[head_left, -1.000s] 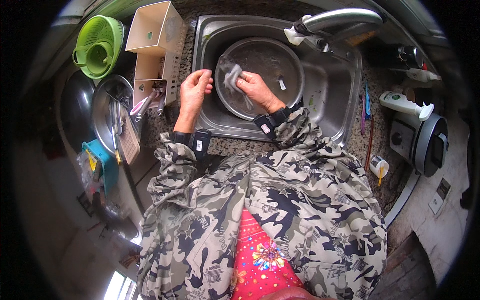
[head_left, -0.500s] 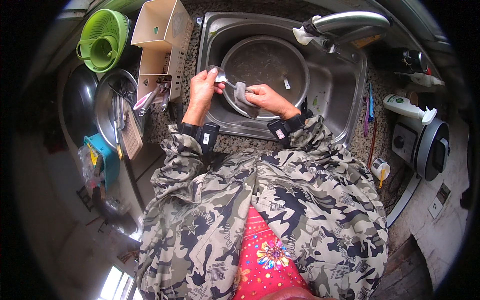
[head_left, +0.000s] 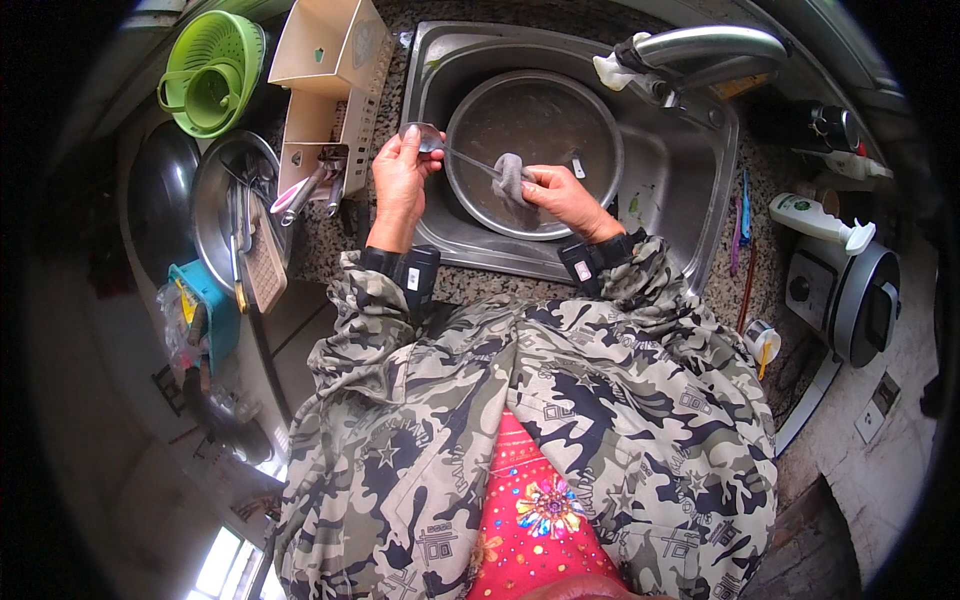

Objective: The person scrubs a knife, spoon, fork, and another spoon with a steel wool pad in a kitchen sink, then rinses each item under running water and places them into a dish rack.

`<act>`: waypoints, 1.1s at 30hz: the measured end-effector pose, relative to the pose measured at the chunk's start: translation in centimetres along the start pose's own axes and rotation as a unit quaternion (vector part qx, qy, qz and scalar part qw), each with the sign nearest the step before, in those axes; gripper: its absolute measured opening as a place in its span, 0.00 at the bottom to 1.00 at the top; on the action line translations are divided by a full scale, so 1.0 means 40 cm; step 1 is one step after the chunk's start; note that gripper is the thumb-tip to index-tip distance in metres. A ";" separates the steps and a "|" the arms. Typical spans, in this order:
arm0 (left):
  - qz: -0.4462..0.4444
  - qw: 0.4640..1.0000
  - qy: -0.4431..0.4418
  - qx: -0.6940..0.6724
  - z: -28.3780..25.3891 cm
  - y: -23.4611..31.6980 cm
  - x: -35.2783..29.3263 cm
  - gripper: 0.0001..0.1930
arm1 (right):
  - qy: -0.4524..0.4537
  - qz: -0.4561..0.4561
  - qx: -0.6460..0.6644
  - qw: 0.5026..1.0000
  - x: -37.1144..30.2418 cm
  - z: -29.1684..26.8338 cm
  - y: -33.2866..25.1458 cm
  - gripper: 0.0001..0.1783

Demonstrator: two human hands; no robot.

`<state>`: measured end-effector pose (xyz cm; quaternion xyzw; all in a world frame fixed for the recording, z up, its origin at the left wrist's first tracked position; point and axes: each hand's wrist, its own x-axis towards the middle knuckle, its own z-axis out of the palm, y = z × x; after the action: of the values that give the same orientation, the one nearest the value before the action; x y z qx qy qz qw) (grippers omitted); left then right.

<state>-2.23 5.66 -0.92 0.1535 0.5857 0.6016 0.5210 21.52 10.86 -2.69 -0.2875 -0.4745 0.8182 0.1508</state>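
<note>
My left hand (head_left: 401,180) grips a metal spoon (head_left: 431,141) by its bowl, with the thumb on the metal. The spoon's thin handle runs right, across the near-left rim of a round metal basin (head_left: 534,92). A grey cloth (head_left: 509,176) is wrapped around the handle's far end, pinched between the thumb and fingers of my right hand (head_left: 568,199). Both hands are held above the basin's near side. Inside the basin lies a small utensil with a white end (head_left: 577,168), its other end hard to make out.
The basin stands in a steel sink (head_left: 690,215) under a faucet (head_left: 710,45). At left are a beige utensil holder (head_left: 318,60), green strainers (head_left: 212,90) and a metal bowl of utensils (head_left: 215,215). A spray bottle (head_left: 812,216) and an appliance (head_left: 850,300) stand at right.
My right hand has slid the cloth rightward along the spoon's handle, so more of the handle shows. My left hand has shifted slightly left, still holding the bowl.
</note>
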 end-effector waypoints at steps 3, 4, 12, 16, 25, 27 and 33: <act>-0.047 0.992 0.005 -0.119 0.025 -0.014 -0.011 0.15 | 0.135 -0.157 -0.235 0.950 0.001 0.025 -0.001 0.11; -0.079 0.991 0.000 -0.109 0.037 -0.020 -0.018 0.16 | 0.188 -0.240 -0.333 0.892 0.003 0.038 -0.001 0.13; -0.070 0.994 -0.063 -0.048 0.112 -0.053 -0.073 0.15 | 0.236 -0.337 -0.452 0.792 0.002 0.073 0.012 0.20; -0.058 0.989 -0.125 -0.051 0.089 -0.033 -0.064 0.15 | 0.227 -0.282 -0.267 0.893 -0.006 0.067 0.038 0.09; -0.171 0.958 -0.187 -0.139 0.047 0.016 -0.091 0.12 | 0.233 -0.100 0.059 0.965 -0.014 0.025 0.059 0.12; -0.166 0.968 -0.164 -0.088 0.054 0.007 -0.102 0.13 | 0.215 -0.074 0.116 0.967 -0.010 0.022 0.051 0.14; -0.164 0.978 -0.114 0.056 0.066 -0.013 -0.111 0.15 | 0.185 -0.101 0.185 0.960 0.005 0.013 0.036 0.15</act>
<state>1.93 3.41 1.23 0.1519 0.5727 0.4523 0.6666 21.09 9.90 -3.79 -0.3518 -0.3051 0.8048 0.3682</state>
